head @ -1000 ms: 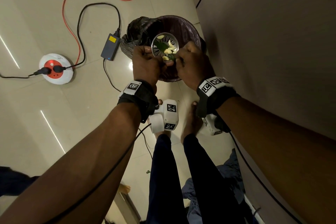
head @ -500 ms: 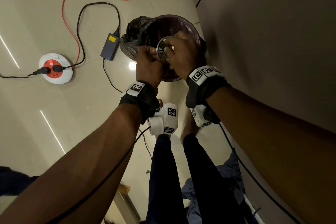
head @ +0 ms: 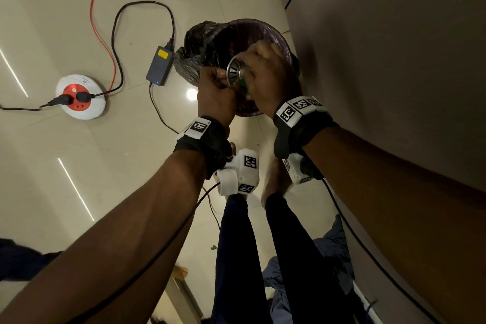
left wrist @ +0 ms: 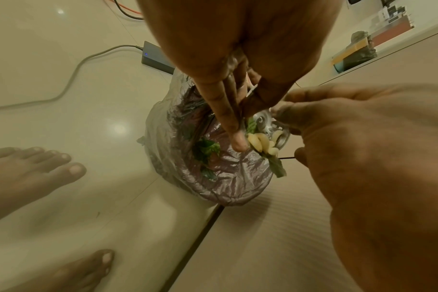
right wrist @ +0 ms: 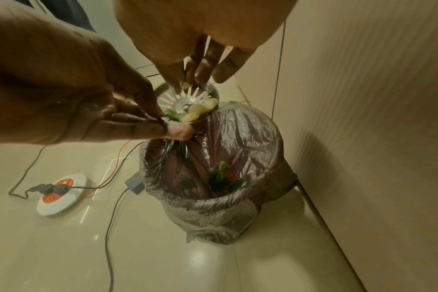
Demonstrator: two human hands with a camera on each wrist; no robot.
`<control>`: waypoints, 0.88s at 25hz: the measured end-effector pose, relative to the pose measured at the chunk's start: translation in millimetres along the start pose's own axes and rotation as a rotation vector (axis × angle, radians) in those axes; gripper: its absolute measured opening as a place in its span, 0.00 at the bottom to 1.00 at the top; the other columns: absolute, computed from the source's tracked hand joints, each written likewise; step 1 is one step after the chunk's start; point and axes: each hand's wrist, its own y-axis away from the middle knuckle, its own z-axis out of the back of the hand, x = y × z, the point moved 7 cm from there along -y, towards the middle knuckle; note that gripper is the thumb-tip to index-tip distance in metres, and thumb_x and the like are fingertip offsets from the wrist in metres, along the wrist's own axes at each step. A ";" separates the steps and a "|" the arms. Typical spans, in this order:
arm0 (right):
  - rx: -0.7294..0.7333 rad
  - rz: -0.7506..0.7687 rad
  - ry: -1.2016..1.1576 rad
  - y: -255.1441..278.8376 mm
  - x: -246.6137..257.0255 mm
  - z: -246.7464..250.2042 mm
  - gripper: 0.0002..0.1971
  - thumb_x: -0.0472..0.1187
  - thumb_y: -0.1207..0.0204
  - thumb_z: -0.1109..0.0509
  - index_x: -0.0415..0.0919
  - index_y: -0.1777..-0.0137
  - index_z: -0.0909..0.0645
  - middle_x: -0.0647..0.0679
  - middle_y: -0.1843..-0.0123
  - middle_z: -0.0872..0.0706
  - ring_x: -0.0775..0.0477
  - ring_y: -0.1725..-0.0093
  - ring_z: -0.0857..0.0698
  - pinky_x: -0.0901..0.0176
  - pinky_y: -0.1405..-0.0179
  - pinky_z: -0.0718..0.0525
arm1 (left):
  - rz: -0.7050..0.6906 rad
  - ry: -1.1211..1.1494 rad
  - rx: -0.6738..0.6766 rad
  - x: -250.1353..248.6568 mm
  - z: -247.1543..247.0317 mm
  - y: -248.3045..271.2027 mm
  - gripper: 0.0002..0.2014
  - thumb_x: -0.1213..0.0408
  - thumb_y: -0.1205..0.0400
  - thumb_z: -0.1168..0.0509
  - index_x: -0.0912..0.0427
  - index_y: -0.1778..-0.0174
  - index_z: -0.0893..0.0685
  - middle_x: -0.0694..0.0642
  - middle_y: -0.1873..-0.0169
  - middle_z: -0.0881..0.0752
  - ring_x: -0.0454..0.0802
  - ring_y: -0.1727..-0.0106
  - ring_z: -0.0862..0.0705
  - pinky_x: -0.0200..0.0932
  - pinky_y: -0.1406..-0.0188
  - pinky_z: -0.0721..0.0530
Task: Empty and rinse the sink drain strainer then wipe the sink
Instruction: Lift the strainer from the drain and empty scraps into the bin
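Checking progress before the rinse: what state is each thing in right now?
Strainer: tipped over the bin, scraps still clinging.
Scraps: pale bits and a leaf at its low edge.
Bin: lined, open, leaves inside.
Left hand: pinches the rim.
Right hand: holds the far side.
Adapter: light on.

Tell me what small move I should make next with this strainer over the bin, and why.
Probably tip the strainer a little further and shake it. Both hands, left hand and right hand, hold it tilted over the lined bin, but pale scraps and a green leaf cling to its lower edge, while some greens lie in the bin.
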 end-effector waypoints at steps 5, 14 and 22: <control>0.117 -0.018 0.185 -0.6 1.1 2.0 0.12 0.45 0.20 0.32 0.49 0.38 0.15 0.52 0.37 0.17 0.43 0.33 0.23 0.47 0.44 0.21 | 0.007 0.003 0.032 -1.6 -1.4 0.7 0.19 0.74 0.33 0.32 0.51 0.50 0.24 0.63 0.52 0.10 0.67 0.49 0.09 0.71 0.54 0.08; 0.056 -0.043 -0.118 3.3 -15.7 -0.4 0.09 0.33 0.25 0.27 0.36 0.46 0.11 0.40 0.45 0.13 0.39 0.45 0.15 0.50 0.52 0.13 | 0.001 0.032 -0.009 0.2 3.2 -6.8 0.19 0.73 0.34 0.31 0.51 0.50 0.23 0.63 0.50 0.11 0.69 0.47 0.10 0.73 0.54 0.09; 0.175 0.048 -0.014 13.1 -7.8 -9.4 0.11 0.37 0.18 0.31 0.39 0.38 0.13 0.40 0.42 0.16 0.38 0.37 0.22 0.56 0.47 0.22 | -0.030 0.026 -0.017 1.0 5.2 -9.5 0.17 0.73 0.34 0.33 0.50 0.52 0.23 0.63 0.53 0.11 0.70 0.50 0.10 0.73 0.52 0.09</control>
